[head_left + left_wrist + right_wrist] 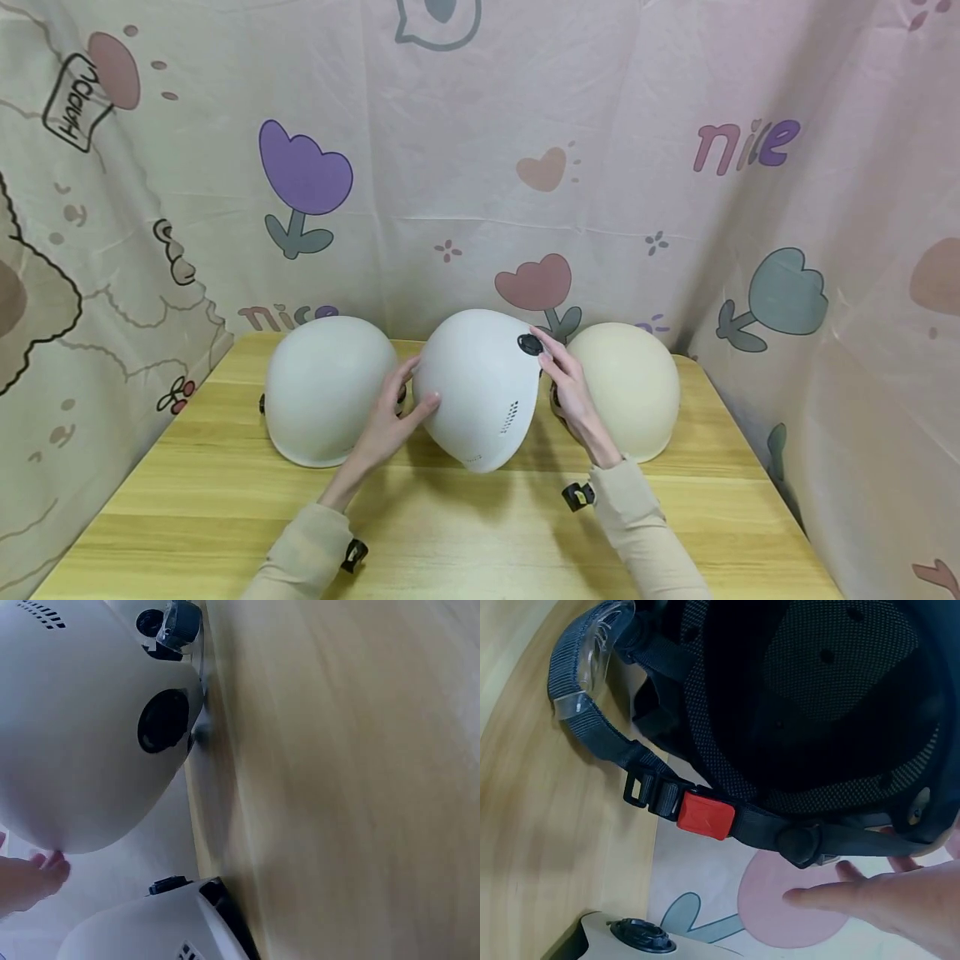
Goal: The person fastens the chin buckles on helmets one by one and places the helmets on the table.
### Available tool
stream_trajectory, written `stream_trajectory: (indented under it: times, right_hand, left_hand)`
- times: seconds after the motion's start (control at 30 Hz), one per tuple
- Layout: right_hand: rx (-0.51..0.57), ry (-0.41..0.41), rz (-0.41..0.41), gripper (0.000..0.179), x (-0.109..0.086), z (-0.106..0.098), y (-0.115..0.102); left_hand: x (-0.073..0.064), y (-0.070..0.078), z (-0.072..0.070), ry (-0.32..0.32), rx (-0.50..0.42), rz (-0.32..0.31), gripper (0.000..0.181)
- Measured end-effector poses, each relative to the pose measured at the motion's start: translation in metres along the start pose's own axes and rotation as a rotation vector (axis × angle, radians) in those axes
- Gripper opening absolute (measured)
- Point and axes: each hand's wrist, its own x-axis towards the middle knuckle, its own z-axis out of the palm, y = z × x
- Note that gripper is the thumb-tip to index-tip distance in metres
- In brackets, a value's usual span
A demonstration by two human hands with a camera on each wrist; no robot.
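A white helmet (476, 392) is held tilted above the middle of the wooden table by both hands. My left hand (393, 412) grips its left side, thumb on the shell in front. On the opposite side, my right hand (572, 387) holds the edge beside a round black side fitting (531, 344). The right wrist view looks into its dark mesh lining (840, 667), with a chin strap (592, 735) fastened by a red buckle (706, 816). Fingertips of the left hand (34, 881) touch the shell in the left wrist view.
Another white helmet (326, 392) rests on the table (480, 533) at the left, close by my left hand. To the right stands a cream helmet (626, 387), partly behind my right hand. A patterned curtain (450, 167) hangs behind and along both sides.
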Motion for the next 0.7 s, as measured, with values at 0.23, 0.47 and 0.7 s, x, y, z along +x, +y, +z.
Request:
stream_trajectory:
  times: [0.23, 0.47, 0.7]
  right_hand:
    - [-0.015, -0.014, 0.021, 0.046, -0.002, -0.002, 0.004]
    - [0.011, -0.045, 0.041, 0.047, -0.002, -0.004, 0.011]
    - [0.016, -0.088, 0.036, 0.053, -0.005, -0.005, 0.022]
  left_hand:
    - [-0.001, -0.009, 0.001, -0.044, -0.066, -0.071, 0.079]
    - [-0.004, -0.014, 0.004, -0.089, -0.090, -0.135, 0.091]
    - [-0.009, -0.016, 0.003, -0.199, -0.072, -0.290, 0.110]
